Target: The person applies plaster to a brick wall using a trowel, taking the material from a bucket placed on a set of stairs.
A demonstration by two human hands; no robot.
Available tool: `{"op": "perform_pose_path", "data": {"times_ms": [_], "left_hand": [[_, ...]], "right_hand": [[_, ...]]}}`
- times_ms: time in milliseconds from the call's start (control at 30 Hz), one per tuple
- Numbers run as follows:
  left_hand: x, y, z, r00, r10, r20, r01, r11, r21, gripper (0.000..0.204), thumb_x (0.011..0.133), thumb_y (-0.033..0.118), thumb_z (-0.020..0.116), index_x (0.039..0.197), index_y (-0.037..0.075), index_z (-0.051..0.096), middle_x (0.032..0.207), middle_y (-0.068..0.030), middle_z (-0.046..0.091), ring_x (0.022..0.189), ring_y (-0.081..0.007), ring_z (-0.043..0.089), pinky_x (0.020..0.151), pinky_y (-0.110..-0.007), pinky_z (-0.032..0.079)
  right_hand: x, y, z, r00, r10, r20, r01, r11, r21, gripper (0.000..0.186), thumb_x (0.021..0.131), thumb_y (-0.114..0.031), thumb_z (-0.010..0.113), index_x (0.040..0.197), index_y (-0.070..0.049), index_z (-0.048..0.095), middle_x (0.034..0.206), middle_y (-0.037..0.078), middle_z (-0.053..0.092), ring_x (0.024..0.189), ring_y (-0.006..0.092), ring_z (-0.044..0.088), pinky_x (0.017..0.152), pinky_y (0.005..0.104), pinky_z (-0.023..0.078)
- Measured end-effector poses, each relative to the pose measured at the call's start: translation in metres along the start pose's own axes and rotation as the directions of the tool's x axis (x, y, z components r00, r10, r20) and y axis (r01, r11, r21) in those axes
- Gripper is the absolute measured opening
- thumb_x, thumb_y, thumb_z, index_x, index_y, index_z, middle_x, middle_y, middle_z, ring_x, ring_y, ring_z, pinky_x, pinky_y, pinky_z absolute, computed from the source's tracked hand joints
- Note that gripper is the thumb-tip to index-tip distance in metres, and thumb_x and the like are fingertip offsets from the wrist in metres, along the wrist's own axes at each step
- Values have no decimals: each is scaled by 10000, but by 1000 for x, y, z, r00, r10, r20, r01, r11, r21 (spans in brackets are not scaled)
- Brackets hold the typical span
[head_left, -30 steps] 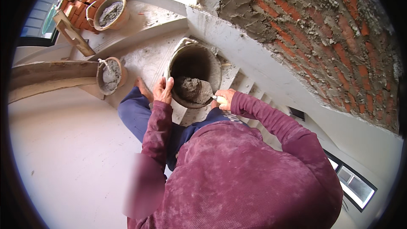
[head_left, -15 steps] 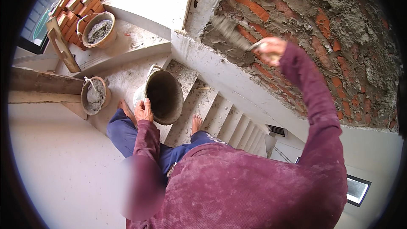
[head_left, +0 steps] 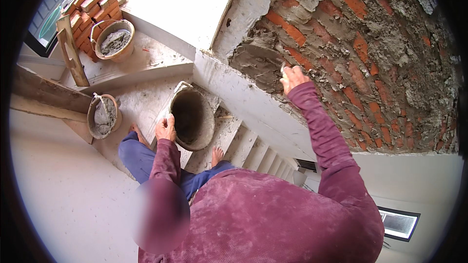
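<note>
My left hand (head_left: 166,127) is closed on the rim of a bucket (head_left: 208,131), which is tipped so that its dark, mortar-smeared inside shows. To the upper right, my right hand (head_left: 294,78) is wrapped round a trowel (head_left: 282,67), with the handle mostly hidden in my fingers. Its blade lies against a patch of wet grey mortar (head_left: 253,63) at the lower left edge of a brick wall (head_left: 360,48), and I cannot make out its outline from the mortar. Orange bricks show between rough mortar smears across that wall.
Two mortar-filled buckets stand to the left, one (head_left: 118,113) on a lower landing and another (head_left: 127,48) on the step above. Behind are stacked bricks (head_left: 92,19) and an upright wooden board (head_left: 72,53). Steps (head_left: 243,141) descend past my bare feet, beside a white ledge (head_left: 234,80).
My right hand has moved left and down, bringing the blurred trowel blade flat to the mortar patch. The left hand keeps its grip on the bucket, and the view has shifted slightly.
</note>
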State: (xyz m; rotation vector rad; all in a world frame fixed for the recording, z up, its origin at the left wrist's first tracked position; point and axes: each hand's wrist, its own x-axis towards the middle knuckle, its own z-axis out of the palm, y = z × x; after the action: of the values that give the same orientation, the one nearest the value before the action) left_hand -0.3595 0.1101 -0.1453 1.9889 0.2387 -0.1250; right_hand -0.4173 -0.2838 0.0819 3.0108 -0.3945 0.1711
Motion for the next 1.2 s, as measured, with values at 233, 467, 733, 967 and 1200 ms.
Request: {"op": "perform_pose_path", "data": {"times_ms": [233,467,733,967,1200], "left_hand": [[14,15,-5,999,-15,49,15,1000,11,508,786,471,580,671,-16,494,595,-53,442,579,-151,407,545,-314,356],[23,15,-17,995,-63,81,63,998,-3,531,777,496,574,704,-27,515,630,-76,480,605,-172,439,577,-321,376],[32,-3,-13,999,-34,11,33,999,23,578,768,529,550,789,-48,570,741,-150,573,696,-244,533,671,-351,414],[25,7,-29,986,-116,117,113,993,26,557,780,530,540,745,-25,578,702,-133,565,681,-222,525,667,-342,414],[20,1,-22,999,-12,52,15,998,-62,545,754,515,589,672,-20,520,594,-57,466,575,-162,422,567,-328,366]], "right_hand": [[25,10,-70,989,115,98,-125,987,97,357,734,-297,663,1050,-141,604,938,154,615,827,313,596,758,373,475],[0,13,-122,994,112,-11,-111,991,70,375,758,-306,630,1049,-73,593,919,141,635,833,277,607,755,357,472],[-29,-36,6,999,30,45,-33,997,66,316,754,-333,611,996,-132,580,909,145,603,831,315,593,718,414,478],[11,-9,-80,965,262,-17,-251,939,235,383,719,-271,669,1058,-104,604,943,145,632,843,283,611,748,344,484],[-36,15,-87,920,188,-344,-145,979,145,348,724,-229,667,1026,-71,600,925,137,625,801,286,603,729,355,492]]}}
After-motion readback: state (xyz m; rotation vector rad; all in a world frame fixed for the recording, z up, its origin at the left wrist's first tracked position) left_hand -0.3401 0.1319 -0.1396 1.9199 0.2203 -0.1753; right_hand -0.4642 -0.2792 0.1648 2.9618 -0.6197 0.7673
